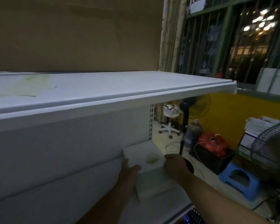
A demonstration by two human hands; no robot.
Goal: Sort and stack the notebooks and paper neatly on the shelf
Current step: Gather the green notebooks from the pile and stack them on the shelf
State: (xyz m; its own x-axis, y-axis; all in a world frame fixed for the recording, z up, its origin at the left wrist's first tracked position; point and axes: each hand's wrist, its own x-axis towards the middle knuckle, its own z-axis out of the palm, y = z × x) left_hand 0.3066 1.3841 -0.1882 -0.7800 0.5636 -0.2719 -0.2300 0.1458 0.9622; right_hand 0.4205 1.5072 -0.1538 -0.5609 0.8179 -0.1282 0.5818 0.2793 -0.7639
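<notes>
Both forearms reach forward and down to the lower shelf [171, 202].

Left hand [129, 169]: thumb lies on the top cover and the fingers run along the left edge of the stack [145, 159]. Judged to be gripping that edge.

Right hand [174, 165]: fingers are curled over the stack's right edge and hold it. The fingertips are blurred, so the exact contact is not clear.

Stack: white notebooks or paper with a green mark on the top cover. It sits at the right end of the lower shelf, close to the back panel and slightly askew to the shelf front. Whether it rests fully on the shelf or is partly carried cannot be told.

Upper shelf [103, 88]: nothing stands on the visible part, and there is a yellowish stain at its left.

Beyond the shelf end, on the floor, are a blue stool [239, 180], a black crate [212, 159] with something red in it, and a standing fan [186, 109]. At far right is a pile [257, 130] of white papers or books. A barred window [233, 38] stands behind.

Progress, as a judgement: early. One stack is being placed or squared, and no other notebooks show on either shelf. The far pile, if it belongs to the job, is not yet shelved. The stack in hand is not yet square to the shelf front.
</notes>
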